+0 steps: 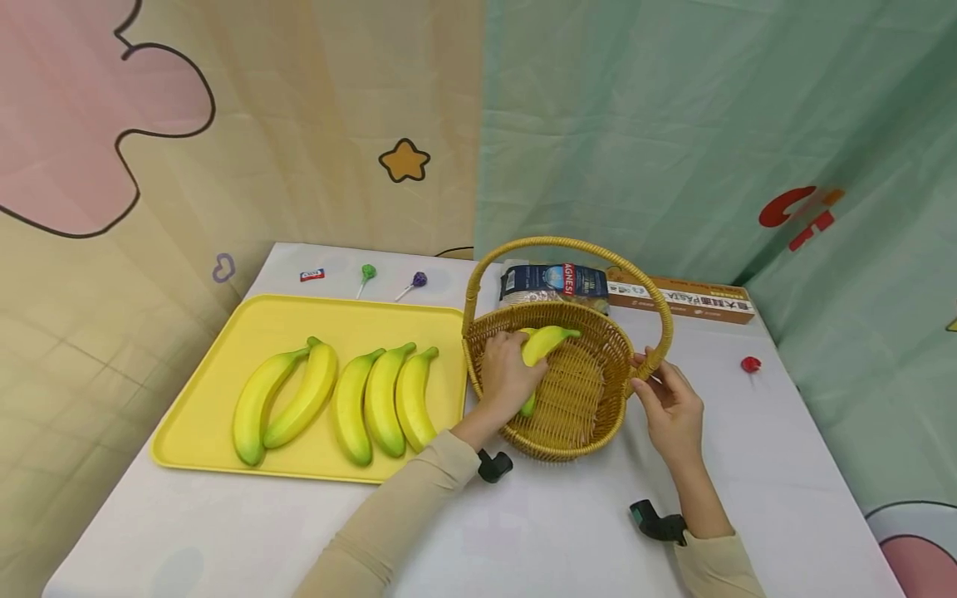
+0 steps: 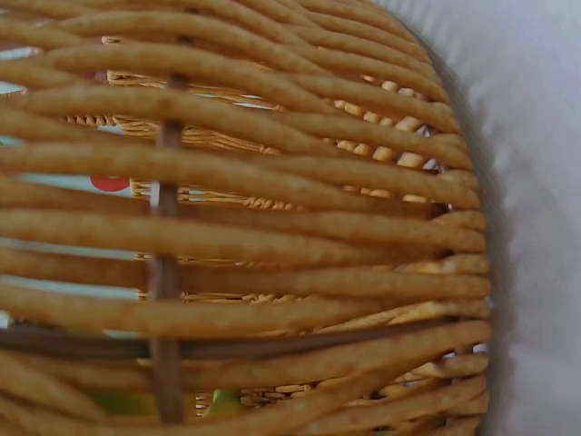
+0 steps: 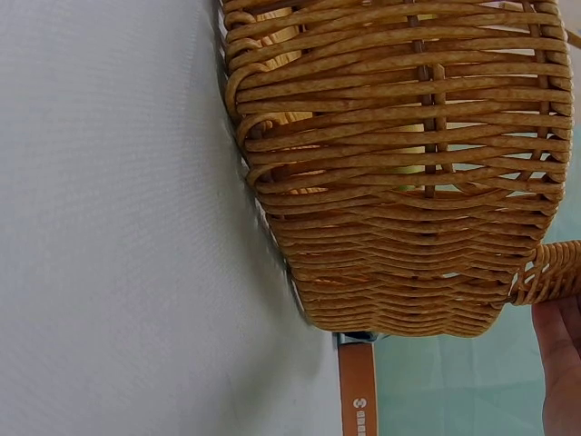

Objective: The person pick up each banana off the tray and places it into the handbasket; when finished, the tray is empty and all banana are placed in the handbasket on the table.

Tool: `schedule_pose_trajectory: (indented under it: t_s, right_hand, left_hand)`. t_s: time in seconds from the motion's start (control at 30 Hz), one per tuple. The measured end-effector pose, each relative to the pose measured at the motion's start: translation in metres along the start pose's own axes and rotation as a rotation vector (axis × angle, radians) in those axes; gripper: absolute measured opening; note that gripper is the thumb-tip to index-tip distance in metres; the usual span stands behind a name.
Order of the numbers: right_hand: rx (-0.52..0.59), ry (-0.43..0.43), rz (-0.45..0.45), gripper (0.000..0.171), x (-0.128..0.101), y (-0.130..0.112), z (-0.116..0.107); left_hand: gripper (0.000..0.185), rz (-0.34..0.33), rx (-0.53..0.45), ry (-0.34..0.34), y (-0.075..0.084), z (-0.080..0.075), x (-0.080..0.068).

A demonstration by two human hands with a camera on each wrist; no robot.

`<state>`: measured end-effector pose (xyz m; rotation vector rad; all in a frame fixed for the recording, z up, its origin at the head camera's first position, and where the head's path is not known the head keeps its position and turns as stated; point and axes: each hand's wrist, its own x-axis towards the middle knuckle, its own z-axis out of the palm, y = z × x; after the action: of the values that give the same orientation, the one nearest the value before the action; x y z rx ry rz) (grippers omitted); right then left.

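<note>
My left hand (image 1: 510, 374) reaches into the wicker basket (image 1: 571, 453) and holds a yellow banana (image 1: 547, 342) against the basket's left inner side. A green tip shows below the fingers; whether it belongs to the same banana or another, I cannot tell. At the basket's right side, my right hand (image 1: 676, 411) grips the foot of the handle between thumb and fingers. The right wrist view shows part of that hand (image 3: 560, 363) at the handle (image 3: 554, 272). Close wickerwork (image 2: 245, 236) fills the left wrist view and hides the left hand.
Left of the basket lies a yellow tray (image 1: 202, 415) with several bananas (image 1: 302, 399). Behind stand a pasta bag (image 1: 557, 282) and a long pasta box (image 1: 688, 301). A small wrapped sweet (image 1: 311, 275) and lollipops, green (image 1: 368, 272), purple (image 1: 419, 280) and red (image 1: 751, 364), lie around.
</note>
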<state>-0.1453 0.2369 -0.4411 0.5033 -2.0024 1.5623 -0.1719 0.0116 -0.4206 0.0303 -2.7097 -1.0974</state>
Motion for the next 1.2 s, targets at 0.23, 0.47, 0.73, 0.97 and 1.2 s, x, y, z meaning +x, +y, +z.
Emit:
schedule_pose_trajectory:
  t_s: [0.23, 0.47, 0.73, 0.97, 1.2]
  right_hand:
    - [-0.001, 0.003, -0.002, 0.049, 0.0, 0.0, 0.0]
    - [-0.005, 0.004, -0.004, 0.05, 0.0, 0.0, 0.0]
    - [-0.002, 0.007, 0.006, 0.049, -0.001, -0.001, 0.001]
    - [-0.002, 0.009, 0.035, 0.049, -0.001, -0.001, 0.002]
    - [-0.007, 0.006, -0.011, 0.049, 0.0, 0.0, 0.001]
  left_hand:
    - [0.044, -0.023, 0.032, -0.048, 0.001, 0.0, -0.002]
    - [0.044, 0.055, -0.089, -0.021, 0.001, -0.005, -0.008]
    - [0.045, 0.157, -0.292, -0.073, -0.008, -0.059, -0.046]
    - [0.048, 0.038, -0.24, 0.162, -0.08, -0.137, -0.052]
    - [0.052, -0.234, -0.081, 0.407, -0.157, -0.213, -0.063]
